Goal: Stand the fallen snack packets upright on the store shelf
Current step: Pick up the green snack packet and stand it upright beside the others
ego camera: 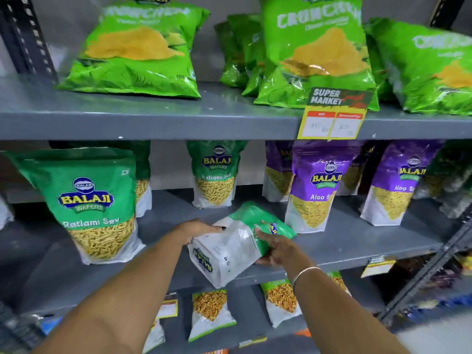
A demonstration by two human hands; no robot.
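Observation:
A green and white snack packet (236,241) lies tipped over at the front edge of the middle grey shelf (357,241), its white bottom toward me and its green top pointing back. My left hand (199,229) grips its left side. My right hand (274,247) grips its right side, fingers over the green part. Both hands hold this one packet. To the left a large green Ratlami Sev packet (94,205) stands upright, and another green one (217,175) stands further back.
Purple Aloo Sev packets (316,185) (398,182) stand upright to the right on the same shelf. Bright green chip bags (138,49) (316,52) lean on the upper shelf, with a yellow price tag (332,118) on its edge. Smaller packets (210,312) stand on the lower shelf.

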